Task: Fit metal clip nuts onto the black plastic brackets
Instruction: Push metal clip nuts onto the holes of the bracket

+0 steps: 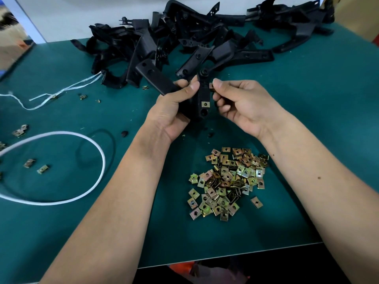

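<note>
Hands grip bracket (202,99) and clip nut (211,85) above green table (307,119), white wall (92,15) behind.

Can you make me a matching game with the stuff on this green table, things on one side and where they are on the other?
Things:
1. black bracket
2. pile of clip nuts
3. white cord loop
4. heap of black brackets

Places:
A. at the far edge of the table, by the wall
B. gripped in the left hand
C. lying on the left side of the table
D. near the front edge, between the two forearms

Pairs: 1-B, 2-D, 3-C, 4-A

Bonus: the right hand pinches one small clip nut beside the held bracket.
</note>
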The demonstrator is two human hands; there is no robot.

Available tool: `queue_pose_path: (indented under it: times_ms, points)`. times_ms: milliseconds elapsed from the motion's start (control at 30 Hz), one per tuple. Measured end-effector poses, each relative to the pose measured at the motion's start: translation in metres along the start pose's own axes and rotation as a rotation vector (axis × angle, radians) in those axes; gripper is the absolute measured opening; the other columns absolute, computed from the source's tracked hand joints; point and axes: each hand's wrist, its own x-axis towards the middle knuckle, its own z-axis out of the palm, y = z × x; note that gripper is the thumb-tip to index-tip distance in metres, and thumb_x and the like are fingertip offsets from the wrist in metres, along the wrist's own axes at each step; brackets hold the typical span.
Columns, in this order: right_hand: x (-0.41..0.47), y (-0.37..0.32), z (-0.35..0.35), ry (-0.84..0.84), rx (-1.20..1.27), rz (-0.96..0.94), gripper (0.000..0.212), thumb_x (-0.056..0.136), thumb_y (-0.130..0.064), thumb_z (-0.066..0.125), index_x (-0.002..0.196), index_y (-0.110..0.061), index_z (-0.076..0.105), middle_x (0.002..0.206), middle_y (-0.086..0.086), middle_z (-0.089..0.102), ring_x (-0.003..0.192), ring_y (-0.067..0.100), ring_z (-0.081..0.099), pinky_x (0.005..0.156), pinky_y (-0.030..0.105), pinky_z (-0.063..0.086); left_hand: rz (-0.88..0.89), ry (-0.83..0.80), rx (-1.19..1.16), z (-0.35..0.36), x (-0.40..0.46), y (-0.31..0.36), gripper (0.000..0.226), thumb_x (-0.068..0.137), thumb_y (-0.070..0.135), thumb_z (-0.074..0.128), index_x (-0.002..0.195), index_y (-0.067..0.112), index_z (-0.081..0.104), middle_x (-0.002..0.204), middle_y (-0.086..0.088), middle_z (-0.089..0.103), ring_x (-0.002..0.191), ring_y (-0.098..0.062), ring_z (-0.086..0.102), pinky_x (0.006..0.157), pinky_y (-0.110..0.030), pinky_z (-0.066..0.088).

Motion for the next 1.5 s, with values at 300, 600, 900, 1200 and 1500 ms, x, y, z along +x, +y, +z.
queue_pose_path:
  times_ms: [300, 600, 900, 1200, 1500]
  points:
    - [0.0, 0.003, 0.005, 0.038, -0.021, 0.011, 0.017, 0.096, -0.015, 0.07, 0.08, -0.008, 0.071, 0.064, 0.0, 0.062, 0.056, 0.006, 0.051, 0.048, 0.015, 0.039, -0.003, -0.006, 0.098, 0.001, 0.0, 0.0, 0.024, 0.088, -0.001, 0.071, 0.086, 0.017, 0.056, 0.092, -0.011, 0.075, 0.083, -0.026, 0.074, 0.083, -0.045, 0.061]
    - [0.0, 0.005, 0.005, 0.031, 0.062, 0.085, 0.029, 0.091, -0.015, 0.074, 0.063, -0.014, 0.077, 0.064, 0.001, 0.061, 0.055, 0.006, 0.049, 0.047, 0.014, 0.037, -0.011, 0.006, 0.129, 0.003, -0.001, -0.001, 0.023, 0.088, -0.002, 0.07, 0.089, 0.016, 0.057, 0.102, -0.012, 0.072, 0.09, -0.028, 0.071, 0.078, -0.044, 0.062]
    - [0.001, -0.001, -0.001, 0.01, -0.048, 0.0, 0.016, 0.095, -0.008, 0.069, 0.079, -0.008, 0.073, 0.065, 0.003, 0.064, 0.057, 0.007, 0.052, 0.048, 0.015, 0.038, -0.015, 0.021, 0.106, 0.001, -0.001, -0.001, 0.023, 0.088, -0.004, 0.069, 0.085, 0.017, 0.059, 0.088, -0.006, 0.076, 0.078, -0.021, 0.075, 0.065, -0.034, 0.06]
    - [0.001, 0.004, -0.002, 0.015, -0.159, -0.062, 0.022, 0.097, -0.014, 0.068, 0.076, -0.013, 0.071, 0.062, 0.0, 0.057, 0.056, 0.007, 0.045, 0.049, 0.016, 0.031, 0.002, 0.061, 0.208, 0.006, -0.003, -0.003, 0.032, 0.09, -0.002, 0.07, 0.073, 0.017, 0.051, 0.078, -0.006, 0.073, 0.072, -0.021, 0.073, 0.063, -0.036, 0.06]
    - [-0.001, 0.0, -0.016, 0.189, -0.332, -0.116, 0.02, 0.098, -0.026, 0.069, 0.088, -0.01, 0.078, 0.069, 0.0, 0.064, 0.062, 0.011, 0.052, 0.053, 0.022, 0.042, 0.276, 0.137, 0.632, 0.021, -0.006, 0.005, 0.04, 0.077, -0.008, 0.082, 0.07, 0.016, 0.05, 0.073, -0.006, 0.07, 0.076, -0.021, 0.071, 0.075, -0.034, 0.061]
